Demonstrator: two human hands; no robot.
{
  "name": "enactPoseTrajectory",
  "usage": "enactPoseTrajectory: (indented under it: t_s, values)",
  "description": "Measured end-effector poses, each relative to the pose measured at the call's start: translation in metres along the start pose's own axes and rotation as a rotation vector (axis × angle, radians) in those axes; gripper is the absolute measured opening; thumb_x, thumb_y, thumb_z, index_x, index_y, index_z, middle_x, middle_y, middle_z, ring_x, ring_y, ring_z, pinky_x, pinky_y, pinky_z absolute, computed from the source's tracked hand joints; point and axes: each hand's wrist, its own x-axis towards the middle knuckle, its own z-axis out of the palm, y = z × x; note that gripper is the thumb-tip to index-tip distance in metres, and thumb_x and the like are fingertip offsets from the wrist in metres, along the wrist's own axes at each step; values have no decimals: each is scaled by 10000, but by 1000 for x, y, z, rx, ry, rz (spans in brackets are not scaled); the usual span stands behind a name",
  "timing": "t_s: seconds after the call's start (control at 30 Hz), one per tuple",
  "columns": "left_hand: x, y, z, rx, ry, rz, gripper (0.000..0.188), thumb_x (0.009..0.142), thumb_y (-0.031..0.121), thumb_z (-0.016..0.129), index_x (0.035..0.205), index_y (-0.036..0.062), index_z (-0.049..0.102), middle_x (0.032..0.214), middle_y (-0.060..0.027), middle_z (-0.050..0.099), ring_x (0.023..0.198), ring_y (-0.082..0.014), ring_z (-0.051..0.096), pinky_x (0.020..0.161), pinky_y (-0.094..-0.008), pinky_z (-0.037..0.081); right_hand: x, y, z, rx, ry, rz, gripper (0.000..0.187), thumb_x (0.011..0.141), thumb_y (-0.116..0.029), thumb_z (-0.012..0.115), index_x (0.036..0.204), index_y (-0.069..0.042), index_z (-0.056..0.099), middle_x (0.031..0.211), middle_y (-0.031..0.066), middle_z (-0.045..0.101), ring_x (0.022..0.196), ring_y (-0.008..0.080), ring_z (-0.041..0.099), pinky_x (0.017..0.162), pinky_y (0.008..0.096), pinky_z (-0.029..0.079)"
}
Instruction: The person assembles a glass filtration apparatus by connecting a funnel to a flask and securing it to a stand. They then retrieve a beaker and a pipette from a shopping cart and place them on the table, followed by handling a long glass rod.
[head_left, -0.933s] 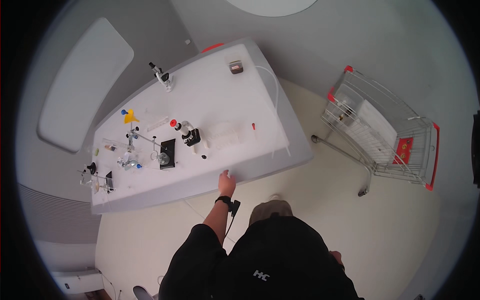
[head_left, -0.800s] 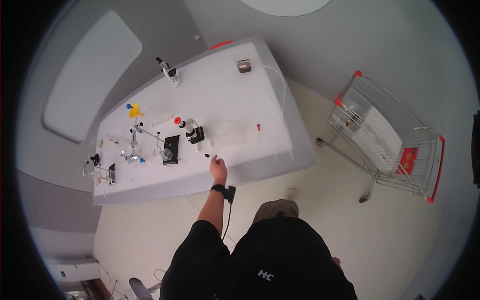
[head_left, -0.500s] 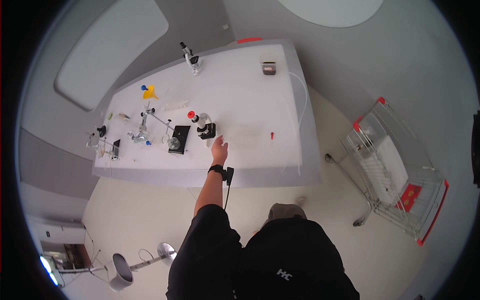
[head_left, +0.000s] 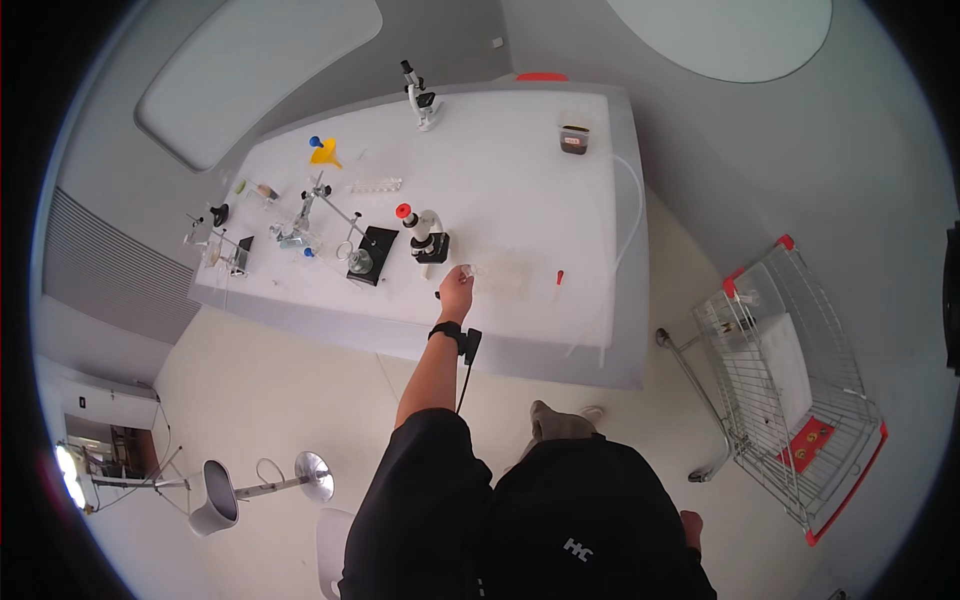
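Observation:
My left hand (head_left: pixel 457 288) reaches over the near part of the white table, fingers closed around a small clear piece (head_left: pixel 480 270) whose kind I cannot make out. Just behind and left of it stands a white microscope (head_left: pixel 427 232) with a red top and a black stage. A faint, see-through flat object (head_left: pixel 510 275) lies right of the fingers. Farther right is a small red-topped dropper (head_left: pixel 560 278). Only a bit of my right hand (head_left: pixel 691 524) shows, low beside my body; its fingers are hidden.
Lab stands (head_left: pixel 372 255) with glassware crowd the table's left. Behind them are a yellow funnel (head_left: pixel 325 153) and a clear rack (head_left: pixel 377 185). A second microscope (head_left: pixel 418 100) and a dark-filled container (head_left: pixel 574 139) stand at the back. A wire cart (head_left: pixel 790 370) is at right, a stool (head_left: pixel 215 497) lower left.
The whole view has shifted, with the table lying farther right. My left hand stays near the microscope and has moved slightly away from its base. A bit of my right hand has come into view.

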Motion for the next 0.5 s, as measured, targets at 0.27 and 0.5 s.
enactPoseTrajectory:
  t_s: [0.27, 0.5]
  values:
    - [-25, -2, -25, 32, 149, 159, 379, 843, 66, 610, 1217, 17, 584, 1122, -175, 654, 1033, -308, 637, 891, -383, 502, -22, 137, 62, -340, 58, -351, 191, 730, -107, 621, 570, -84, 519, 556, 118, 536, 541, 313, 560, 489, 417, 413]
    - [-139, -28, -108, 284, 68, 162, 220, 813, 21, 544, 1014, 54, 627, 915, -156, 621, 904, -342, 608, 793, -418, 503, -92, 165, 172, 537, -103, 424, 200, 807, -94, 555, 611, -106, 522, 585, 71, 524, 534, 234, 535, 470, 359, 400]
